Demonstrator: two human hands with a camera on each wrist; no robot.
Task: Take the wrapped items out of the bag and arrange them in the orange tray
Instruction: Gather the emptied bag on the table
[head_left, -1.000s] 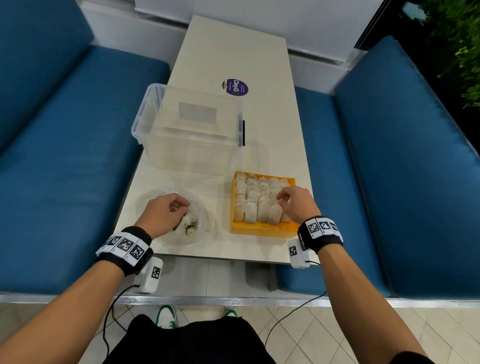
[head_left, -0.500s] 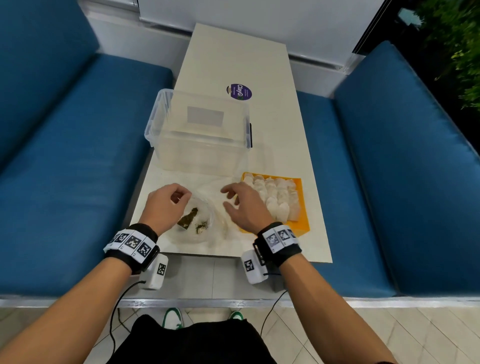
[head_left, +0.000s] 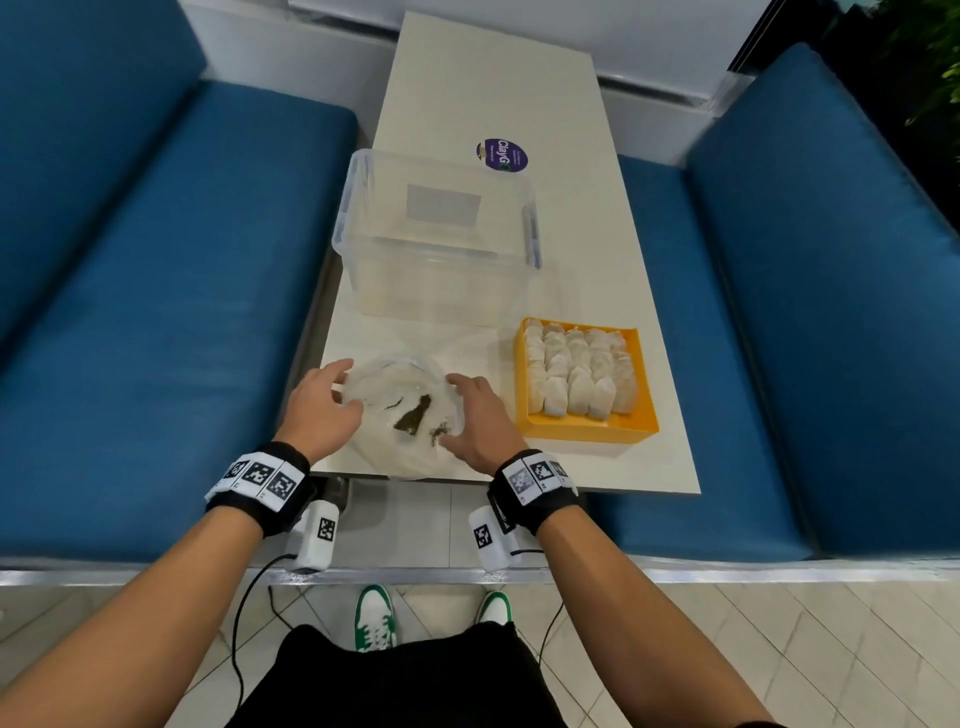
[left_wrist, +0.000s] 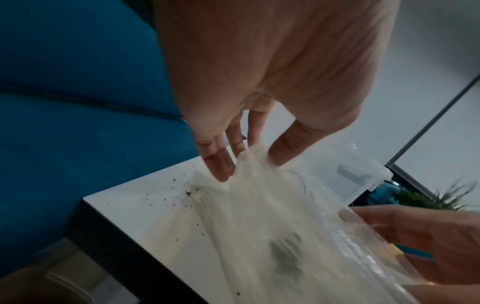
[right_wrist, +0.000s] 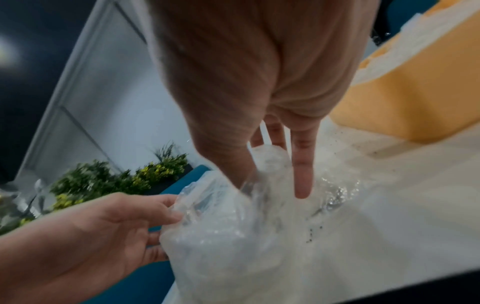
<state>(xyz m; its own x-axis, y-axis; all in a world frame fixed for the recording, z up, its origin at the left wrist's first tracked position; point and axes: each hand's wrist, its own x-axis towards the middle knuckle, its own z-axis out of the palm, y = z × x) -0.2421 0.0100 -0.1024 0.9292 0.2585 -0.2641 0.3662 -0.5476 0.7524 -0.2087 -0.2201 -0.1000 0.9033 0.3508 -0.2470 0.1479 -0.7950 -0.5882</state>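
A clear plastic bag (head_left: 400, 415) lies near the table's front edge, with only dark loose crumbs (head_left: 413, 418) showing inside it. My left hand (head_left: 340, 387) pinches the bag's left rim between thumb and fingers (left_wrist: 221, 168). My right hand (head_left: 460, 410) is at the right rim, where plastic is bunched between its thumb and fingers (right_wrist: 302, 181). The orange tray (head_left: 587, 434) stands to the right of the bag, filled with several white wrapped items (head_left: 576, 374) in rows. The left wrist view shows the bag (left_wrist: 259, 226) stretched between both hands.
An open clear plastic box (head_left: 436, 260) stands behind the bag and tray. A purple sticker (head_left: 501, 155) lies farther back on the table. Blue benches (head_left: 156, 312) flank the table on both sides. Dark crumbs (left_wrist: 168, 195) are scattered on the table's near left corner.
My right hand left the wrapped items in the tray, moved left, and now grips the bag's right rim. My left hand stayed on the bag's left rim.
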